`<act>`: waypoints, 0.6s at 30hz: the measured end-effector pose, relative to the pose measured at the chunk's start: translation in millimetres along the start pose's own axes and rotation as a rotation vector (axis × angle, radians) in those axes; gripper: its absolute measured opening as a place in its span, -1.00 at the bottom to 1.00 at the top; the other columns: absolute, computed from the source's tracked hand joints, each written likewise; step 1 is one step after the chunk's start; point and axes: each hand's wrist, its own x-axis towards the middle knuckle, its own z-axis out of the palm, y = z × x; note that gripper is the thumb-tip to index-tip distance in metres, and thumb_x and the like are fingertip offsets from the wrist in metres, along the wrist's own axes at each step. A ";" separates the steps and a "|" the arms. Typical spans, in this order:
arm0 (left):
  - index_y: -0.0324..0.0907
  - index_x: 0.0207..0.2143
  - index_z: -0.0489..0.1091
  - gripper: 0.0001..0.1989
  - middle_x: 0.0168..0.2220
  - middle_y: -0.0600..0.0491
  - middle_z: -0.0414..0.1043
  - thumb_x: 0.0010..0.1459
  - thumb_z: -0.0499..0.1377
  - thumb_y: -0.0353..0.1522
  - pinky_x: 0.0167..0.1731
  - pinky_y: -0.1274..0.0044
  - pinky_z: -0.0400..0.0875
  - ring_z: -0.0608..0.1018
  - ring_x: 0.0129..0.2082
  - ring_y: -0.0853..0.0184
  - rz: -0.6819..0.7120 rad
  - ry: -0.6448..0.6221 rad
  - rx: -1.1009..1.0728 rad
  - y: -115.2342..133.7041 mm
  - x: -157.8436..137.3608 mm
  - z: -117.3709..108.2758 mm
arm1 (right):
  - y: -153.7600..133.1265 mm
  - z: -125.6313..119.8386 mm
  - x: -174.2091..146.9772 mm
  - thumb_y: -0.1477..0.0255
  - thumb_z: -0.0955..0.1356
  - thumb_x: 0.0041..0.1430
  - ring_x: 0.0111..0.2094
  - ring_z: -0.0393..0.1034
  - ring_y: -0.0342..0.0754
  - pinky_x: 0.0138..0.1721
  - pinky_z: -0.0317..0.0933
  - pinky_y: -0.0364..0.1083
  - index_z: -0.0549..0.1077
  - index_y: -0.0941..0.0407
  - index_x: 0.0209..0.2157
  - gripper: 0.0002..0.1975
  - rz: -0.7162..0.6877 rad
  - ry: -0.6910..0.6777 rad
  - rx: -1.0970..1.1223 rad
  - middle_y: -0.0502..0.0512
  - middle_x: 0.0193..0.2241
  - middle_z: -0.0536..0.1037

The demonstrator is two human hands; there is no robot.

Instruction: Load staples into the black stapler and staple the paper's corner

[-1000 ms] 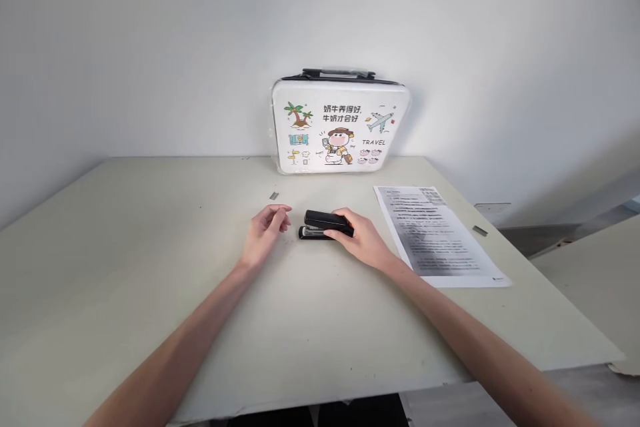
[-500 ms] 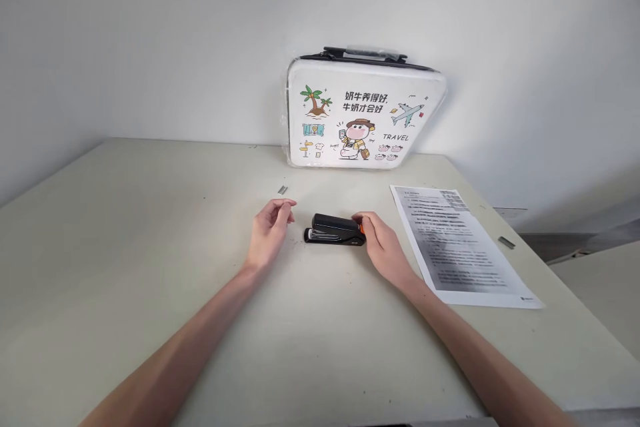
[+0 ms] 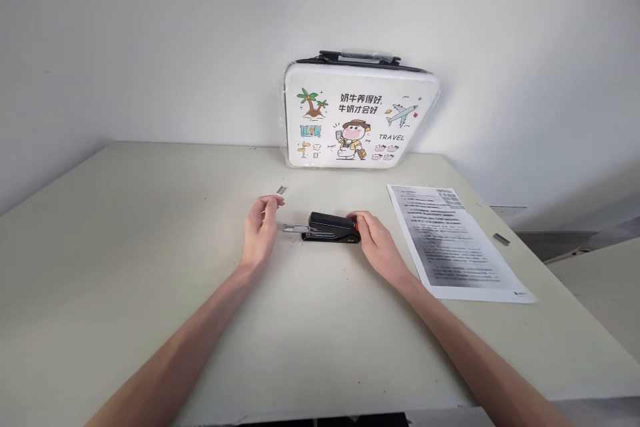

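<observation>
A black stapler (image 3: 331,225) lies across the table in front of me, its metal staple tray (image 3: 296,229) sticking out at the left end. My right hand (image 3: 380,243) grips the stapler's rear end, where a bit of orange shows beside the fingers. To the left of the tray is my left hand (image 3: 261,230), fingers loosely curled and thumb apart, with nothing visible in it. Its fingertips are close to a small strip of staples (image 3: 282,190) on the table; I cannot tell whether they touch it.
At the back, a white case (image 3: 357,117) with cartoon prints and a black handle stands against the wall. A printed sheet of paper (image 3: 453,243) lies on the right side of the table. Beyond it, near the table's right edge, is another strip of staples (image 3: 501,239).
The staple tray has come out of the stapler's left end. My left hand has shifted slightly left and its fingers have loosened. My right hand keeps its hold on the stapler.
</observation>
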 end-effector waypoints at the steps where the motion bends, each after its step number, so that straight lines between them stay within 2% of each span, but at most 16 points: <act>1: -0.10 -0.20 0.48 -0.70 -0.07 0.00 0.55 0.43 0.03 -0.15 -0.01 0.42 0.34 0.53 0.02 0.17 -0.001 -0.012 0.003 0.3 -1.2 0.1 | -1.0 -0.4 -0.4 0.13 0.08 0.54 -0.03 0.48 0.12 0.03 0.34 0.15 0.47 0.01 -0.11 -0.57 -0.003 0.003 -0.001 0.16 -0.09 0.61; 4: -0.11 -0.18 0.49 -0.66 -0.04 -0.02 0.56 0.43 0.04 -0.11 0.05 0.38 0.36 0.53 0.06 0.15 -0.009 -0.054 -0.018 -1.0 -4.2 0.0 | -4.5 -1.7 -2.2 0.13 0.12 0.53 0.00 0.47 0.15 0.07 0.33 0.16 0.47 0.01 -0.10 -0.61 -0.069 -0.005 -0.047 0.16 -0.08 0.61; 7: -0.11 -0.14 0.50 -0.63 0.01 -0.05 0.57 0.41 0.07 -0.04 0.11 0.34 0.37 0.55 0.09 0.12 -0.048 -0.105 -0.078 -4.5 -6.8 0.7 | -7.1 -2.2 -3.8 0.12 0.29 0.44 0.05 0.43 0.19 0.08 0.34 0.18 0.46 0.00 -0.04 -0.72 -0.179 -0.036 -0.126 0.17 -0.06 0.61; 9: -0.10 -0.11 0.50 -0.60 0.05 -0.07 0.57 0.40 0.09 0.00 0.16 0.31 0.37 0.56 0.10 0.11 -0.081 -0.137 -0.117 -6.4 -8.8 2.5 | -8.1 -2.1 -5.0 0.16 0.39 0.35 0.01 0.44 0.21 0.03 0.37 0.18 0.44 0.00 -0.05 -0.74 -0.216 -0.033 -0.170 0.17 -0.08 0.61; 12: -0.10 -0.07 0.48 -0.59 0.10 -0.09 0.54 0.40 0.10 0.02 0.24 0.27 0.33 0.54 0.17 0.10 -0.126 -0.148 -0.207 -7.1 -12.3 7.5 | -9.4 -1.3 -8.3 0.23 0.41 0.34 -0.14 0.50 0.15 -0.09 0.40 0.14 0.41 0.00 -0.10 -0.80 -0.209 -0.012 -0.199 0.11 -0.16 0.61; 15: -0.11 -0.04 0.42 -0.65 0.14 -0.11 0.50 0.41 0.14 -0.04 0.30 0.29 0.32 0.52 0.22 0.13 -0.225 -0.094 -0.424 -4.2 -15.1 12.6 | -11.7 -0.5 -12.6 0.27 0.37 0.39 -0.22 0.53 0.08 -0.20 0.43 0.06 0.36 0.00 -0.08 -0.84 -0.222 0.009 -0.171 0.09 -0.14 0.60; 18: -0.16 -0.05 0.38 -0.67 0.12 -0.19 0.50 0.44 0.10 -0.08 0.28 0.28 0.39 0.57 0.17 0.12 -0.420 -0.098 -0.719 2.0 -17.1 14.3 | -13.8 -0.7 -15.2 0.36 0.34 0.41 -0.10 0.55 0.07 -0.17 0.45 0.05 0.31 -0.01 -0.02 -0.84 -0.320 0.071 -0.120 0.16 0.01 0.57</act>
